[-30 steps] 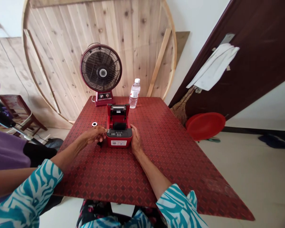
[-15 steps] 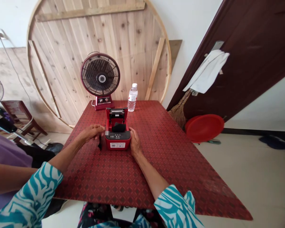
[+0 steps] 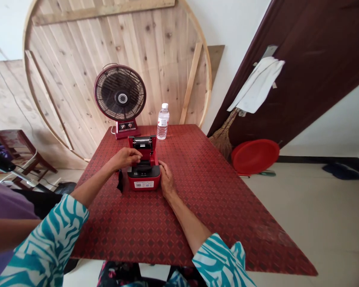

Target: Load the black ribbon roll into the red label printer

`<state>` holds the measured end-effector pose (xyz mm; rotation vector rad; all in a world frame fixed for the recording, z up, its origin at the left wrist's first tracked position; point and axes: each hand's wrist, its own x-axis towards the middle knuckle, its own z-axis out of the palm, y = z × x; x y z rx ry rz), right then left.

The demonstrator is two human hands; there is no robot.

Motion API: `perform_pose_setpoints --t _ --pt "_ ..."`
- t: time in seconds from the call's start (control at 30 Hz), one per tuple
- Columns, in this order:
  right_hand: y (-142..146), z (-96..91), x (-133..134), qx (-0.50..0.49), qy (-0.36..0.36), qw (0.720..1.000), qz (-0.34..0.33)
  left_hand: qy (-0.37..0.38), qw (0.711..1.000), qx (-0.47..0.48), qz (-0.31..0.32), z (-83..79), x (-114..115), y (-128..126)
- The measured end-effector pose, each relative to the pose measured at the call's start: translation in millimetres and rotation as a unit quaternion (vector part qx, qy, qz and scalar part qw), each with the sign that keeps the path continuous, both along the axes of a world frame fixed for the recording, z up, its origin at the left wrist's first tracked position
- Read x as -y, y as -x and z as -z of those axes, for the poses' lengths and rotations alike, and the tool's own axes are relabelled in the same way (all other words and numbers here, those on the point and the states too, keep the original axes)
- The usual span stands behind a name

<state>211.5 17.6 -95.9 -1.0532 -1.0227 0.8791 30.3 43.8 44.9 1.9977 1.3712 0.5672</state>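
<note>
A small red and black label printer (image 3: 144, 184) stands on the table with its lid (image 3: 142, 142) raised, showing a roller inside the lid. My left hand (image 3: 128, 157) is over the open compartment, thumb and fingers pinched together; whatever lies between the fingertips is too small to make out. A black object (image 3: 137, 166) sits in the compartment, partly hidden by that hand. My right hand (image 3: 167, 180) is pressed along the printer's right side, fingers curled against it. A black strap (image 3: 120, 183) hangs or lies at the printer's left side.
The table (image 3: 221, 207) has a red patterned cover. Behind the printer stand a fan (image 3: 122, 98) and a water bottle (image 3: 163, 122). Another person's arm (image 3: 12, 233) is at the left edge. A red basin (image 3: 255, 156) and a broom (image 3: 223, 139) are beyond the table's right side.
My left hand has moved from the printer's left side up and right, over its open compartment. The right hand keeps its place on the printer. The view has shifted slightly.
</note>
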Motion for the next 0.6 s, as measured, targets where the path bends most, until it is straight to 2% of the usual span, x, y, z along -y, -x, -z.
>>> perform_pose_setpoints --t 0.1,0.2,0.27,0.33,0.43,0.6 --pt "-0.1 -0.8 0.2 -0.001 -0.001 1.0 -0.01 -0.086 0.981 -0.169 0.044 0.5 -15.2 -13.9" --pt "-0.8 -0.5 0.0 0.006 -0.004 1.0 -0.01 -0.077 0.937 -0.327 0.09 -3.6 -24.7 -32.6" --pt "-1.3 0.5 -0.6 0.008 -0.008 1.0 -0.01 -0.052 0.911 -0.395 0.104 -6.3 -28.7 -43.4" --pt "-1.5 1.7 -1.4 0.006 -0.01 1.0 -0.009 -0.034 0.896 -0.429 0.109 -7.7 -31.5 -50.7" --pt "-1.2 2.6 -1.9 0.004 -0.011 1.0 -0.002 -0.027 0.89 -0.442 0.111 -8.0 -31.9 -54.2" --pt "-0.9 1.9 -2.2 0.007 -0.005 1.0 -0.004 -0.076 0.892 -0.433 0.107 -7.0 -24.0 -48.0"
